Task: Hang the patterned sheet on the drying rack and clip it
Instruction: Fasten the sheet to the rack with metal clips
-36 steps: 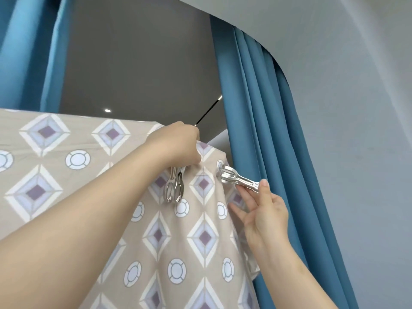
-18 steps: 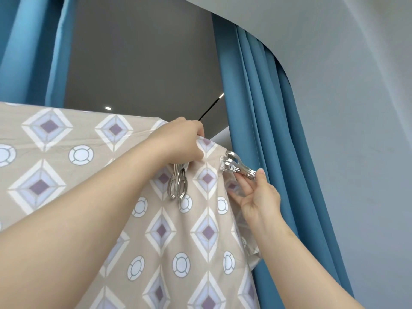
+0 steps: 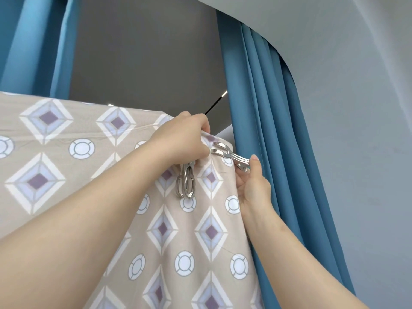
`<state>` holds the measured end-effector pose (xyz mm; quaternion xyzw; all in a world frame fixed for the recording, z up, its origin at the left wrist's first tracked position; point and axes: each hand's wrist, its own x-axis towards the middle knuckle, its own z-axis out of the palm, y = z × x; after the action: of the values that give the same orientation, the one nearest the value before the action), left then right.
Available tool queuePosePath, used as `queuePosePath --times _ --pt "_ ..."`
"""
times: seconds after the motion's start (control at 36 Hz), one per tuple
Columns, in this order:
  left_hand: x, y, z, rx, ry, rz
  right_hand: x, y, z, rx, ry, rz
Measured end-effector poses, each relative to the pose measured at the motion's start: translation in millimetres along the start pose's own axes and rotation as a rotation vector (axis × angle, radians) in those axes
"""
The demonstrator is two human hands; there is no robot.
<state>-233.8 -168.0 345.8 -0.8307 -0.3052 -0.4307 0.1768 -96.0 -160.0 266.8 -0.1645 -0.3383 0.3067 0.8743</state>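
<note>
The beige patterned sheet [image 3: 93, 166], printed with diamonds and circles, hangs over a rail that its fold hides. My left hand [image 3: 181, 139] grips the sheet's top edge near its right corner, and several metal clips [image 3: 186, 182] dangle below its fingers. My right hand [image 3: 250, 181] pinches the handles of another metal clip [image 3: 229, 153]. That clip's jaws sit at the sheet's top right corner, just right of my left hand. A thin dark rod [image 3: 215, 104] sticks out above my left hand.
Blue curtains hang close on the right [image 3: 267, 130] and at the upper left [image 3: 33, 45]. A grey ceiling [image 3: 145, 52] with a small spotlight lies behind. A pale wall [image 3: 361, 130] fills the right side.
My right hand has raised the clip up and left, from below the sheet's corner to its top edge beside my left hand. The left hand has kept its grip.
</note>
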Motion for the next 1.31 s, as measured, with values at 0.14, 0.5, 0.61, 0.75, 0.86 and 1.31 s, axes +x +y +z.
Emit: queuePosePath --times 0.14,0.5,0.61,0.75,0.86,1.31 --pt "1 1 4 -0.015 0.010 0.010 -4 -7 3 0.011 -0.031 0.094" --pt "-21 -10 17 -0.250 0.170 0.087 -19 -17 4 -0.086 -0.025 0.173" --pt "-38 -18 21 -0.320 0.295 0.041 -27 -18 4 -0.178 0.040 0.089" --pt "-60 -30 26 -0.400 0.297 -0.009 -50 -11 -4 -0.458 0.022 -0.066" --pt "-89 -33 35 -0.481 0.186 -0.064 -73 6 -16 -0.672 0.040 -0.075" --pt "-289 -26 122 -1.040 -0.197 -0.491 -240 86 -136 -0.916 0.339 0.120"
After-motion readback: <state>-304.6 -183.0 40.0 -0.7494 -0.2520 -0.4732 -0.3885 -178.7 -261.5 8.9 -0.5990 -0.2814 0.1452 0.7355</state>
